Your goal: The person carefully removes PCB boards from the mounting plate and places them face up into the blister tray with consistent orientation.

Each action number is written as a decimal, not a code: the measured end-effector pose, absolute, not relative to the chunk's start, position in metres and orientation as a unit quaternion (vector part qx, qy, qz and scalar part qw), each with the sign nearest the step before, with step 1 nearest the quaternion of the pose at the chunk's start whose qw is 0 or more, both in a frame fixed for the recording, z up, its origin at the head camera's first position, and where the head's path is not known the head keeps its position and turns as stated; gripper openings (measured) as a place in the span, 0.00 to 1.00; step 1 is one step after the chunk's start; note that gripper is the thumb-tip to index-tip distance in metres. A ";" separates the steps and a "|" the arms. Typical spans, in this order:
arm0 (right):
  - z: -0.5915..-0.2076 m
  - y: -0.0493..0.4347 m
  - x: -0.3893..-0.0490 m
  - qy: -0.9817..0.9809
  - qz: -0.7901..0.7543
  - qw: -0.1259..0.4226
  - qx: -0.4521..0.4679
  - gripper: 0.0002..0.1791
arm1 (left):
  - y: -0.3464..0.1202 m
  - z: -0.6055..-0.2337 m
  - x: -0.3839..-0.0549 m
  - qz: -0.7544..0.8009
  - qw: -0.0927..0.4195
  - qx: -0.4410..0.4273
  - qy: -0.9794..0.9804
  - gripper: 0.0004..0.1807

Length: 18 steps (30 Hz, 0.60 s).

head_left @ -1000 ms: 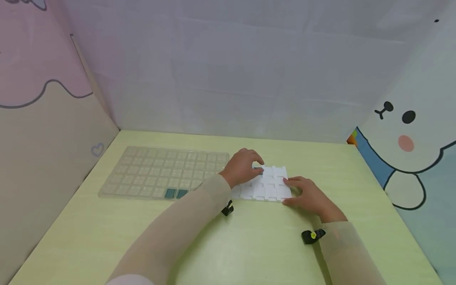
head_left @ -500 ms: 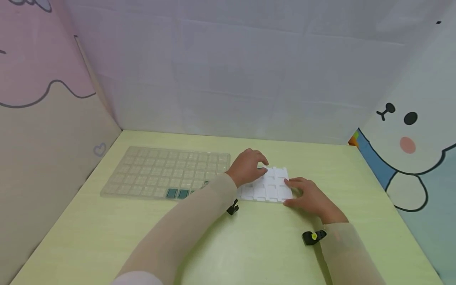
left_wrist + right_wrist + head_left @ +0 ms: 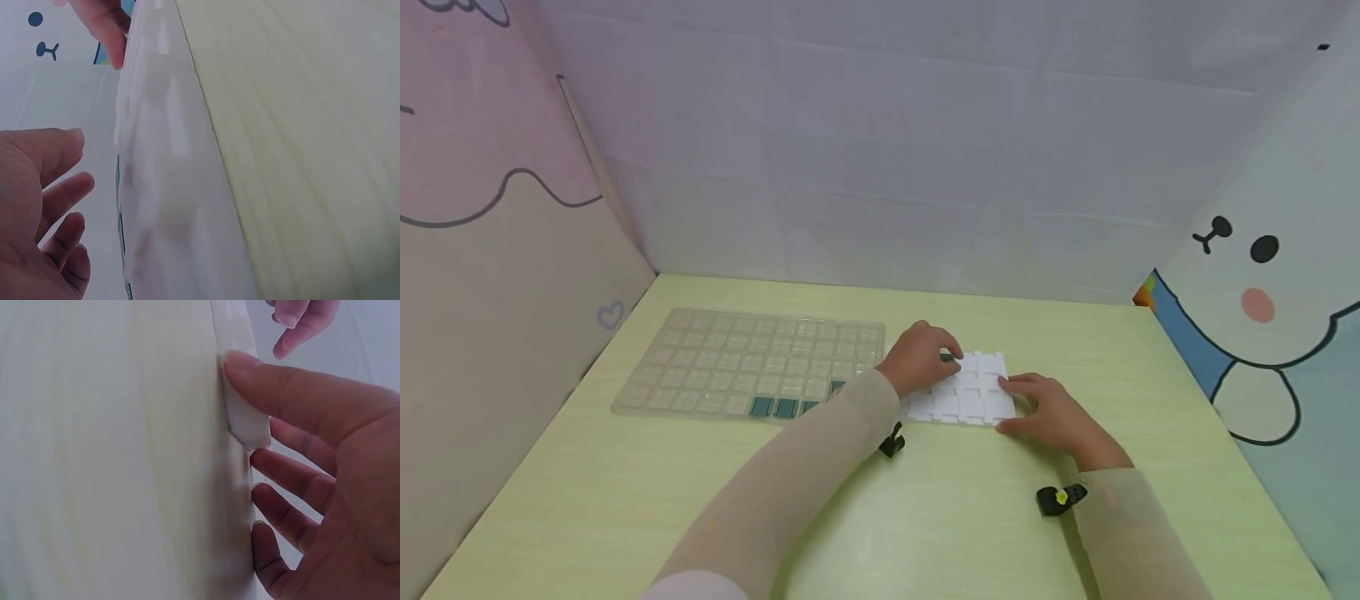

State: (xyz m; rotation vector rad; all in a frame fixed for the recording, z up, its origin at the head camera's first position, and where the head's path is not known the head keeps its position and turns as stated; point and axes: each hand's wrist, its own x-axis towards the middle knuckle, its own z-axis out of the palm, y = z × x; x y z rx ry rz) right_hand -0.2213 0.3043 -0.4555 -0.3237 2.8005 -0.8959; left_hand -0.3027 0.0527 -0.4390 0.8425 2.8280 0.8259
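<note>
Reaching over the white tray (image 3: 973, 406), the left hand (image 3: 916, 360) sits a bit lower than half a second ago. Its thumb and fingers are bent but apart, with a gap between them. A green tile (image 3: 947, 357) on the tray now shows better in that gap; it is hard to tell if the hand touches it. The right hand (image 3: 1043, 418) has not moved: it pinches the tray's near right corner, thumb in front, fingers at the side. The tray has stayed put too, flat on the table (image 3: 970, 517), just right of the see-through tray (image 3: 715, 312). The left sleeve (image 3: 790, 467) crosses that tray's near right corner. Wide table lies between the arms, and a thin strip runs behind both trays.
</note>
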 end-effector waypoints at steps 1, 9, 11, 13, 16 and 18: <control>-0.455 0.304 -0.221 0.943 -0.300 0.093 -0.108 0.41 | 0.052 -0.439 -0.303 0.274 0.041 0.272 0.922 0.09; -0.454 0.303 -0.221 0.944 -0.296 0.092 -0.110 0.42 | 0.048 -0.445 -0.309 0.310 0.071 0.248 0.915 0.07; -0.455 0.303 -0.221 0.945 -0.295 0.091 -0.112 0.42 | 0.047 -0.446 -0.311 0.319 0.077 0.244 0.913 0.07; -0.455 0.303 -0.221 0.945 -0.294 0.089 -0.114 0.42 | 0.046 -0.447 -0.313 0.325 0.082 0.240 0.911 0.05; -0.455 0.303 -0.221 0.946 -0.292 0.092 -0.111 0.42 | 0.044 -0.449 -0.317 0.333 0.088 0.236 0.909 0.03; -0.455 0.303 -0.221 0.946 -0.291 0.094 -0.108 0.42 | 0.043 -0.451 -0.319 0.336 0.092 0.234 0.908 0.04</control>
